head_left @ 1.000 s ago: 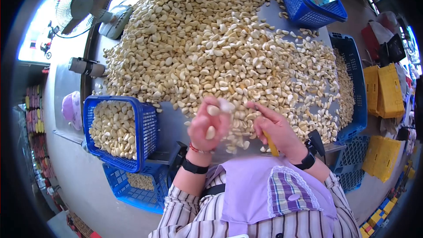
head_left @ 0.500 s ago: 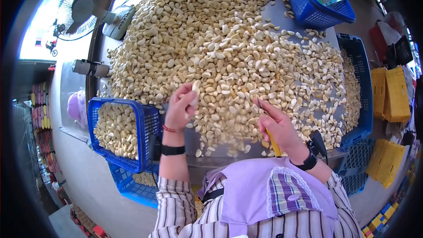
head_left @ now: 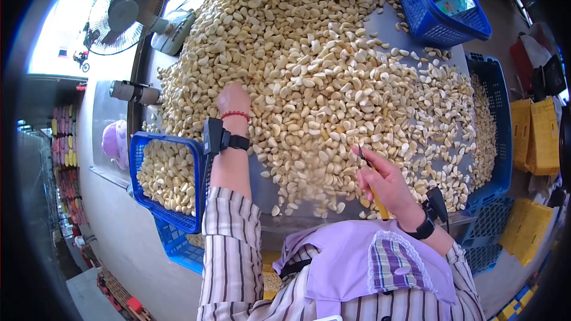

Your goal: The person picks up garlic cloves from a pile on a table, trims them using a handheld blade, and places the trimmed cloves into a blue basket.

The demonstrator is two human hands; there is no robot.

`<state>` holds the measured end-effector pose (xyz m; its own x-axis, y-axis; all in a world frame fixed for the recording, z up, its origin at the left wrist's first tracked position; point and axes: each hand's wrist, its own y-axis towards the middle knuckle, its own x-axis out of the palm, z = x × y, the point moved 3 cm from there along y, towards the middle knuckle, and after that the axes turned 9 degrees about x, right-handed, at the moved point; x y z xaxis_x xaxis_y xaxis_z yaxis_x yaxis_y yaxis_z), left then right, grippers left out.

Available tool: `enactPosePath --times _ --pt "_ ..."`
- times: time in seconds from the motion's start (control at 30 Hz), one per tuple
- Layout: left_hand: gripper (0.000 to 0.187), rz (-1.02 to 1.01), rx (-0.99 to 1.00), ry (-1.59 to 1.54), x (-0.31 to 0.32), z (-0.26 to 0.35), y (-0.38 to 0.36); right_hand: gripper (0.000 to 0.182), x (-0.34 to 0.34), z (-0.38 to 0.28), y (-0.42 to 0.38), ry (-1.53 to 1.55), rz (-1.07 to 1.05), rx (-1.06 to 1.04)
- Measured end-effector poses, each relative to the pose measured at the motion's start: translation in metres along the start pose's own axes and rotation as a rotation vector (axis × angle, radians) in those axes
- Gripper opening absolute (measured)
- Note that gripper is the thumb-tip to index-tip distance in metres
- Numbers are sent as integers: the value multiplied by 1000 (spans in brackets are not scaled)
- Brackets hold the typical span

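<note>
Pale cream, bean-shaped pieces (head_left: 321, 83) lie in a broad heap over the metal table. My left hand (head_left: 234, 98) reaches onto the left part of the heap. Its fingers are hidden behind the back of the hand, so whatever they hold does not show. My right hand (head_left: 383, 181) is closed around a small knife (head_left: 379, 205) with a yellow handle. The dark, narrow blade points up and left, above the front right of the heap.
A blue basket (head_left: 199, 184) of the same pieces stands at the table's left front. Another blue basket (head_left: 419, 15) sits at the back right. A large blue crate (head_left: 502, 125) with pieces is along the right edge. A fan (head_left: 123, 12) stands at the back left.
My left hand has moved forward and slightly left onto the heap; the pale piece seen in its fingers before is out of sight. My right hand keeps the knife, nearly in place.
</note>
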<state>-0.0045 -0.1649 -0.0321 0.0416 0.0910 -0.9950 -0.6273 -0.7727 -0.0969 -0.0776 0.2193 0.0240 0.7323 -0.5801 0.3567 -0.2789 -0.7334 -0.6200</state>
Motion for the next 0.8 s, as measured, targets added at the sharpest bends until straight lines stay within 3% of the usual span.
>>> enactPosePath --times 0.07,0.13,0.17,0.2,0.27,0.33,0.37,0.43,0.57,0.63,0.73,0.8 --pt "28 -80 10 31 4 -9 2 45 -4 1 -1 43 8 -5" --pt "32 64 98 -203 5 -20 0 45 -8 2 0 81 16 -14" --pt "30 224 234 -237 5 -26 -7 45 -10 3 0 76 20 -32" --pt "30 218 241 -236 0 -20 -19 44 -11 5 0 71 25 -47" --pt "30 -17 -51 -990 -16 1 -53 46 -11 4 0 41 31 -43" --pt "26 -179 9 -1489 -27 32 -95 47 -6 0 0 8 45 -35" --pt "26 -193 6 -1497 -28 43 -112 49 -2 -5 -2 -72 49 -59" --pt "24 -370 82 -1824 -32 69 -141 56 5 -18 -6 -222 28 -67" --pt "16 -467 -45 -1936 -36 103 -182 66 13 -27 -5 -448 -40 -218" --pt "14 -595 10 -1772 -36 113 -197 64 16 -31 -4 -468 -83 -244" --pt "19 -728 156 -1949 -32 113 -207 60 16 -33 -9 -532 -150 -227" --pt "23 -801 125 -2051 -18 113 -211 56 15 -27 -9 -579 -173 -186"
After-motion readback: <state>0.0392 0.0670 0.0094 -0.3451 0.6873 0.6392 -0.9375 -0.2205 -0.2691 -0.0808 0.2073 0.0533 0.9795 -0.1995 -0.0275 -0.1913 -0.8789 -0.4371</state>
